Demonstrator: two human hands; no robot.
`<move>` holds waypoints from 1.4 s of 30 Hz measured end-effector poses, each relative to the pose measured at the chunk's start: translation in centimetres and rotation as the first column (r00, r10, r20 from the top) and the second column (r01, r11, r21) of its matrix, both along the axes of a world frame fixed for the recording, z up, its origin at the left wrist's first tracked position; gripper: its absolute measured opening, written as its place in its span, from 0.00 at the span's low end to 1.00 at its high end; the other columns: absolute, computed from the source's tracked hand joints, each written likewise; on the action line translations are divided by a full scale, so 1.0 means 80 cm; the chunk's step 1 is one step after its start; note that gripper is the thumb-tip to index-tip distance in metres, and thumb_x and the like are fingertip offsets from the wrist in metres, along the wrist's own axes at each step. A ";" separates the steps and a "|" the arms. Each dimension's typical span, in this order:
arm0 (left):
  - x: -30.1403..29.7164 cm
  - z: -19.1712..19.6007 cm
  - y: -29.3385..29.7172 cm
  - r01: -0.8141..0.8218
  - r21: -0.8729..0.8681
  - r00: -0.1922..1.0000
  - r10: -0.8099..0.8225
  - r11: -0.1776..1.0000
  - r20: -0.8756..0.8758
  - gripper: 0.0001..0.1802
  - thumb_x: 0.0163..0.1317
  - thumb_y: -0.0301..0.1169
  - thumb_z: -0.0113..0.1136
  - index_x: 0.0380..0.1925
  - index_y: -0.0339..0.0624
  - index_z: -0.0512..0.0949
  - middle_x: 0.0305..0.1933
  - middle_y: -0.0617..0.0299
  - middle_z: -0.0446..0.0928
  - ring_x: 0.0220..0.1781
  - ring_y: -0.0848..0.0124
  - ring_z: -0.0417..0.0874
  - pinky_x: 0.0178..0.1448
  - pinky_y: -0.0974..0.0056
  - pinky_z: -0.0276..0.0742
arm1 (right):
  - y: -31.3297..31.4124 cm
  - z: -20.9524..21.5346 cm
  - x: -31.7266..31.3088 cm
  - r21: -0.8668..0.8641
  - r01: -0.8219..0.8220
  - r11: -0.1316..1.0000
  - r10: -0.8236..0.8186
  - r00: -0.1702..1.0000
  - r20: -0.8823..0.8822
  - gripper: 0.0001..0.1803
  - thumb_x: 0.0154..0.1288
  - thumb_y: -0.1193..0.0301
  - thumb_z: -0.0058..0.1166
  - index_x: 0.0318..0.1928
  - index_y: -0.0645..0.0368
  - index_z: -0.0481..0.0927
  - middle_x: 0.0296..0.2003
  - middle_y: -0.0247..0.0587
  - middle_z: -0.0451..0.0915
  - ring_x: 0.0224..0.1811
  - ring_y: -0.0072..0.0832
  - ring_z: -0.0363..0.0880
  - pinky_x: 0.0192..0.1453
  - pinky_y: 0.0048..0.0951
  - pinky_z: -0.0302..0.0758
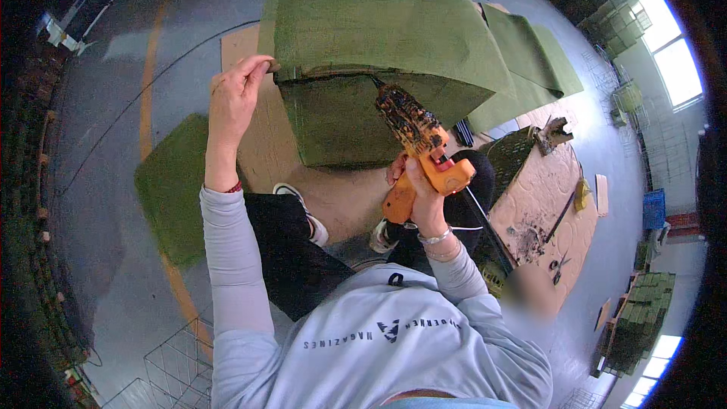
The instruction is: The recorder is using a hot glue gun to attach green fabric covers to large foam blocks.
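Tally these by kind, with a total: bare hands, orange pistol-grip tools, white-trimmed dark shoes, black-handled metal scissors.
Bare left hand and bare right hand: 2
Orange pistol-grip tool: 1
White-trimmed dark shoes: 2
Pair of black-handled metal scissors: 1
Total: 6

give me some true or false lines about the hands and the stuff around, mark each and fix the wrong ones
1. The right hand holds an orange glue gun. True.
2. The left hand touches nothing. False: it pinches the edge of the large green sheet.
3. The gun's front is clean. False: it is smeared with black.
4. The scissors lie to the person's right. True.
5. The orange floor line runs on the person's right. False: it runs on the left.
6. A bracelet is on the right wrist. True.
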State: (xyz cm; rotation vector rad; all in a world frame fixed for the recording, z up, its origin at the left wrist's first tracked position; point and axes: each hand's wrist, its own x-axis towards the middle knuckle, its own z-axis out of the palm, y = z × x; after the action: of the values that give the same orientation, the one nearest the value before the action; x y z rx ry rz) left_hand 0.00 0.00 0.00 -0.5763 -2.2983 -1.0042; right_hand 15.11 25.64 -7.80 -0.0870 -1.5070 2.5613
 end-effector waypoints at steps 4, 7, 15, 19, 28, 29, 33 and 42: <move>0.001 -0.001 -0.005 -0.011 -0.006 0.997 0.011 1.000 0.073 0.09 0.62 0.32 0.52 0.36 0.40 0.78 0.31 0.56 0.80 0.31 0.67 0.81 0.33 0.68 0.71 | 0.000 -0.004 0.002 0.003 0.025 1.000 -0.025 1.000 0.014 0.11 0.60 0.69 0.55 0.40 0.58 0.70 0.28 0.32 0.73 0.29 0.21 0.71 0.34 0.24 0.69; 0.003 0.003 -0.004 -0.019 -0.017 0.991 0.021 1.000 0.135 0.09 0.63 0.32 0.52 0.37 0.41 0.78 0.32 0.56 0.80 0.33 0.71 0.81 0.36 0.69 0.71 | -0.001 0.000 0.002 -0.012 0.017 1.000 -0.017 1.000 -0.005 0.10 0.61 0.69 0.55 0.40 0.58 0.70 0.28 0.32 0.73 0.29 0.21 0.71 0.34 0.23 0.69; 0.004 0.002 -0.003 -0.044 -0.026 0.997 0.046 0.999 0.069 0.09 0.62 0.32 0.52 0.35 0.39 0.77 0.31 0.55 0.80 0.29 0.65 0.81 0.34 0.67 0.72 | 0.002 0.014 0.001 -0.058 0.030 0.998 -0.032 0.999 -0.026 0.10 0.61 0.68 0.54 0.39 0.57 0.70 0.27 0.32 0.72 0.28 0.21 0.71 0.32 0.23 0.69; 0.006 0.006 -0.001 -0.048 -0.035 0.993 0.051 0.998 0.102 0.09 0.62 0.32 0.52 0.34 0.38 0.77 0.30 0.55 0.79 0.29 0.65 0.81 0.33 0.68 0.71 | 0.008 -0.006 0.001 -0.009 0.052 0.999 -0.052 0.998 0.039 0.10 0.61 0.68 0.55 0.38 0.57 0.71 0.27 0.30 0.73 0.29 0.20 0.72 0.32 0.22 0.70; 0.007 0.005 0.001 -0.007 0.014 0.998 0.007 1.000 0.060 0.09 0.63 0.32 0.51 0.35 0.39 0.77 0.29 0.57 0.79 0.25 0.68 0.78 0.32 0.69 0.70 | -0.013 0.005 0.001 0.075 0.013 0.997 -0.018 0.998 0.067 0.10 0.63 0.68 0.50 0.41 0.59 0.68 0.30 0.34 0.69 0.31 0.22 0.68 0.34 0.25 0.67; 0.006 0.003 0.000 -0.005 0.033 0.999 0.003 0.999 0.049 0.09 0.63 0.32 0.51 0.35 0.39 0.77 0.29 0.57 0.79 0.25 0.68 0.78 0.32 0.69 0.70 | -0.013 0.004 0.002 0.075 0.015 0.997 -0.020 0.998 0.067 0.10 0.63 0.68 0.50 0.41 0.59 0.68 0.30 0.34 0.69 0.31 0.22 0.68 0.34 0.25 0.67; 0.002 -0.002 -0.004 0.003 0.032 0.999 -0.004 0.999 0.046 0.09 0.63 0.33 0.51 0.35 0.40 0.76 0.29 0.56 0.78 0.25 0.68 0.78 0.33 0.69 0.69 | -0.004 -0.001 0.001 0.063 0.083 0.994 -0.087 0.994 0.060 0.11 0.63 0.67 0.51 0.40 0.59 0.68 0.28 0.34 0.69 0.29 0.22 0.68 0.33 0.26 0.67; -0.005 -0.009 -0.009 -0.006 0.013 1.000 0.006 1.000 0.016 0.08 0.62 0.32 0.52 0.35 0.40 0.76 0.28 0.56 0.77 0.24 0.69 0.76 0.30 0.68 0.68 | 0.008 0.000 -0.001 -0.007 0.062 0.998 -0.061 0.996 0.062 0.12 0.64 0.63 0.49 0.35 0.59 0.67 0.25 0.34 0.68 0.27 0.25 0.68 0.32 0.25 0.66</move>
State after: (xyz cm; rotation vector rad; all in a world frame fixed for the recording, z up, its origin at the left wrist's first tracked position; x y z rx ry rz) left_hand -0.42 -0.69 -0.68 -0.5578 -2.3043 -1.0245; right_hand 14.99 26.31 -7.76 -0.2126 -1.4907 2.5391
